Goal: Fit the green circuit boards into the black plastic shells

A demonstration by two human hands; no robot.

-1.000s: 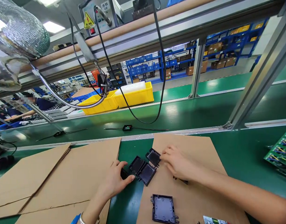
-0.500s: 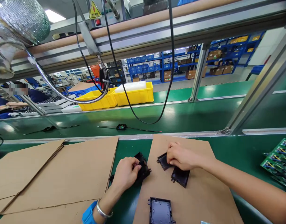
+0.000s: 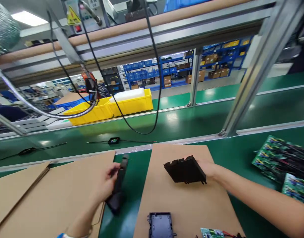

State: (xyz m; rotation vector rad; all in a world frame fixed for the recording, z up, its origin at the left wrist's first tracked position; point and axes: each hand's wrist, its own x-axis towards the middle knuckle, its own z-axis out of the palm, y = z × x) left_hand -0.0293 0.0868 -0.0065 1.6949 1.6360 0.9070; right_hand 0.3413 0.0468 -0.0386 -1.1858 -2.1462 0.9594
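Observation:
My right hand (image 3: 207,168) grips black plastic case halves (image 3: 185,170), raised and tilted over the cardboard sheet; they hide most of its fingers, and I cannot tell how many pieces there are. My left hand (image 3: 109,181) is blurred by motion, its fingers closed at a long black object (image 3: 120,183) above the green strip between the cardboard sheets. That object is too smeared to name. Nearer to me, an open black case half (image 3: 161,225) lies on the right cardboard (image 3: 191,205). A small circuit board (image 3: 211,233) with red and black wires is at the bottom edge.
Green circuit boards with wires (image 3: 278,158) are heaped at the right. More cardboard (image 3: 67,191) covers the left side. Beyond the metal rail, a small black case with wires (image 3: 114,140) lies on the green surface. A black cable (image 3: 157,109) hangs in front, and yellow bins (image 3: 132,104) stand behind.
My right hand has lifted the case halves off the cardboard. My left hand has moved left, from black case pieces to the long black object. The view has turned right.

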